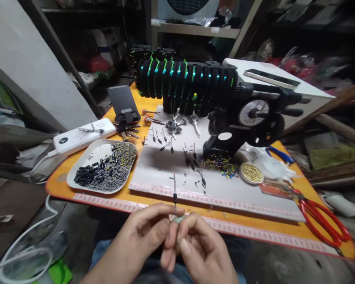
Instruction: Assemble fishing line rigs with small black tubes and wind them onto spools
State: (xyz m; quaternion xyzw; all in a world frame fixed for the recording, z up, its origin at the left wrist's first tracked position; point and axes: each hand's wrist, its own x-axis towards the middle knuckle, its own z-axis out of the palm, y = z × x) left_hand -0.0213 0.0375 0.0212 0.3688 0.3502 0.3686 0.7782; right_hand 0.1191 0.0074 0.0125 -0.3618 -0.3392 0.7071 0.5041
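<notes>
My left hand [146, 232] and my right hand [202, 246] meet at the table's front edge with their fingertips pinched together. Between them is a small greenish piece [179, 218], mostly covered by the fingers, so its kind cannot be made out. A thin line runs up from the fingertips to a small black sleeve [175, 197], with a reddish-tipped stem above it. Similar black-sleeved pieces [191, 159] lie farther back on the grey board [154, 173], near a few tiny metallic bits [197, 184].
A white tray [71, 179] of small grey and black parts stands left. Behind are black spools [186, 81] wound with green line and a machine with a dial [253, 112]. Rightward lie multicoloured beads [225, 167], a dish of golden beads [251, 172] and red-handled scissors [325, 223].
</notes>
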